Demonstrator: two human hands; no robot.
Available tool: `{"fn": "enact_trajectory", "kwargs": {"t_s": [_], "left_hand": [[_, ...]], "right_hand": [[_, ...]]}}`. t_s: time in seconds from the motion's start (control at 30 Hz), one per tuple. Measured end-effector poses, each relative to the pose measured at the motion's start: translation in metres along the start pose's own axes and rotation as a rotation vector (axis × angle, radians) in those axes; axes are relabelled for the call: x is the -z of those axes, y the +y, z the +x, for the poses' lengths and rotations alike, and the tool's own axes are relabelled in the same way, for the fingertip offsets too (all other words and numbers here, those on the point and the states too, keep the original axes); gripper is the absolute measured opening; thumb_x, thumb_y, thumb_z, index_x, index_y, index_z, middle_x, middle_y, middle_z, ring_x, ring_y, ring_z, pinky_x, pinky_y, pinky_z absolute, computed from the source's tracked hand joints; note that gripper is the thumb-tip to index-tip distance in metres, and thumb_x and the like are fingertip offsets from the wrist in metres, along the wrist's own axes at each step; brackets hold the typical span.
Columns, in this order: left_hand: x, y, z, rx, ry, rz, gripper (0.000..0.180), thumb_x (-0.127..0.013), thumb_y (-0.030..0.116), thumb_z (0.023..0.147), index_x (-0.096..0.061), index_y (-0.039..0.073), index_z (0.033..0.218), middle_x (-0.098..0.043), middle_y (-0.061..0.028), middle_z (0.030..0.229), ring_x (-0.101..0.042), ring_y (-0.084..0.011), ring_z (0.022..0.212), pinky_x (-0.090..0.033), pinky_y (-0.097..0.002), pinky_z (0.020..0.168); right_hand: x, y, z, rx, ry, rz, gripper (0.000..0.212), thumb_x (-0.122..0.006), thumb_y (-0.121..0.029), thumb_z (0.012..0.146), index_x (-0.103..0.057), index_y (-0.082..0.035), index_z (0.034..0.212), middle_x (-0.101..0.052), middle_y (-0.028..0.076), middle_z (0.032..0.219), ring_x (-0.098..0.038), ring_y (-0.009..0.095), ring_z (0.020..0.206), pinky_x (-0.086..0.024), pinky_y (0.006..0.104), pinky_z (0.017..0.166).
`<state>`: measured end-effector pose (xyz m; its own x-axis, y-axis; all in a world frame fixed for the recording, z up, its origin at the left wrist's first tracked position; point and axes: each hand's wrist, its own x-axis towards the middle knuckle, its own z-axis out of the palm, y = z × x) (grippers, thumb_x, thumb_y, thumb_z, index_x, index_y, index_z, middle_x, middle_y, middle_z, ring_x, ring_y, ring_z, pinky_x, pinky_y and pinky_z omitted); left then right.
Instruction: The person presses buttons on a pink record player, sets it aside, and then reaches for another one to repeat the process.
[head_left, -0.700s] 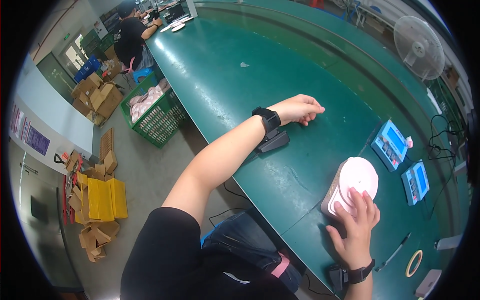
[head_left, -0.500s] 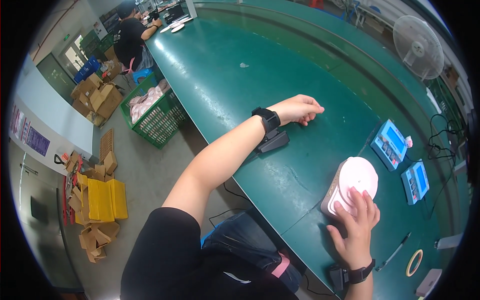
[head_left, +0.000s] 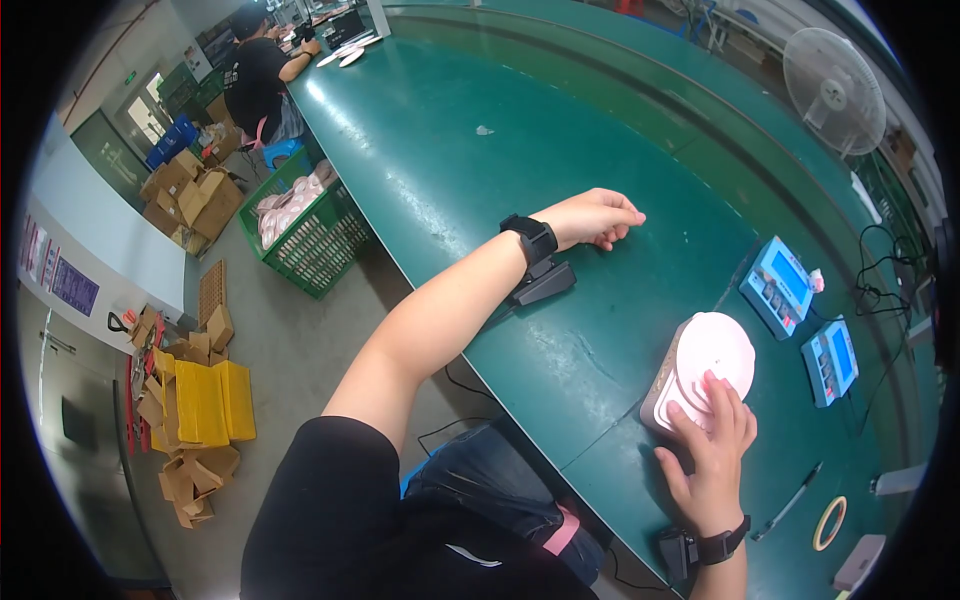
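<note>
In the head view, a pale pink thing with a round top [head_left: 708, 345] sits on the green bench [head_left: 450, 130], and it looks like one whole piece. The right hand [head_left: 712, 455] is on it, so I think work on this one has begun and is not over. I can't see which parts of the work are done, or how much is left.

The pink thing is under the right hand's fingertips and goes on past them, toward the back edge of the bench. That hand is spread out and lies on top. It is not wrapped around the thing, and its thumb sticks out to the side, over the bench. Two blue boxes with screens, one farther [head_left: 778, 287] and one nearer [head_left: 832, 362], are by the back edge. A pen [head_left: 788, 500] and a tan ring [head_left: 829, 523] lie to the right of the right hand.

The left hand [head_left: 603, 218] is over the bench, well apart from the pink thing. Its fingers curl in and hide the palm, so I can't tell if it is closed tight or holding something.
</note>
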<state>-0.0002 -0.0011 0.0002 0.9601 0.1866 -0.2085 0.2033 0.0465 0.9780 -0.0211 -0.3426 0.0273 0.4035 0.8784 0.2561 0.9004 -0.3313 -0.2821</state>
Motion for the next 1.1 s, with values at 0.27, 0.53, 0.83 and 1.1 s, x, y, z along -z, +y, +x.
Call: {"fn": "enact_trajectory", "kwargs": {"t_s": [0.27,0.53,0.83,1.1], "left_hand": [[0.0020,0.0003,-0.0006,0.000,0.004,0.006,0.016,-0.059,0.026,0.087,-0.054,0.011,0.083,-0.048,0.0049,0.067,-0.046,-0.0042,0.059,-0.042,-0.0199,0.058],[0.0010,-0.0009,-0.0001,-0.005,0.010,0.002,0.019,-0.059,0.026,0.087,-0.055,0.007,0.090,-0.051,0.0012,0.071,-0.048,-0.0073,0.060,-0.044,-0.0213,0.057],[0.0010,-0.0001,-0.0006,0.005,0.001,0.015,0.019,-0.058,0.026,0.088,-0.055,0.007,0.092,-0.051,0.0013,0.071,-0.047,-0.0071,0.062,-0.044,-0.0214,0.059],[0.0014,-0.0007,0.0010,0.002,0.005,0.014,0.020,-0.058,0.027,0.088,-0.055,0.008,0.090,-0.051,0.0017,0.070,-0.047,-0.0065,0.061,-0.043,-0.0211,0.059]], "right_hand": [[-0.0013,0.0005,0.0014,0.010,-0.006,0.000,0.052,-0.075,-0.010,0.058,-0.061,-0.016,0.108,-0.040,0.015,0.135,-0.033,0.036,0.124,-0.023,0.0473,0.099],[0.0019,-0.0032,-0.0004,-0.008,-0.018,0.010,0.045,-0.067,-0.006,0.063,-0.060,-0.013,0.107,-0.040,0.014,0.135,-0.030,0.037,0.126,-0.021,0.0475,0.102],[0.0005,-0.0013,-0.0002,-0.009,-0.020,0.018,0.044,-0.066,-0.006,0.064,-0.060,-0.014,0.107,-0.041,0.013,0.135,-0.030,0.036,0.127,-0.021,0.0475,0.102],[0.0008,-0.0023,-0.0002,-0.026,-0.018,0.023,0.044,-0.066,-0.005,0.064,-0.060,-0.014,0.107,-0.041,0.013,0.135,-0.030,0.037,0.126,-0.021,0.0474,0.102]]}}
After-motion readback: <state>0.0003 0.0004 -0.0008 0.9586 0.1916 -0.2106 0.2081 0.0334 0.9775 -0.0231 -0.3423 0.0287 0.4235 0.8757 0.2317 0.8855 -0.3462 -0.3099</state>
